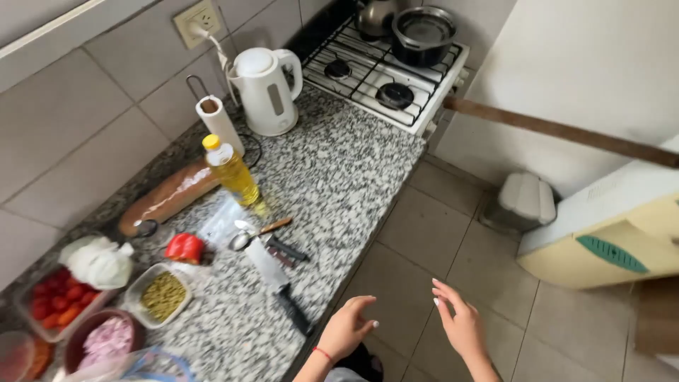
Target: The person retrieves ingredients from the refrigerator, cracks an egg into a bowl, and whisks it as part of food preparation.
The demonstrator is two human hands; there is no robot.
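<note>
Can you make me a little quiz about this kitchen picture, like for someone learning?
1. True or false: the left hand holds the black-handled cleaver knife.
2. Which stands nearest the yellow-capped plastic oil bottle? A) white electric kettle B) black cooking pot C) grey lidded bin
3. What colour is the pepper on the speckled granite counter?

Key: 1 false, both hands, the right hand too, are empty; 2 A; 3 red.

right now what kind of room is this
Most likely a home kitchen: a gas stove with a pot, a white electric kettle on a speckled stone counter, and containers of chopped food beside a knife. Both hands are empty.
</note>
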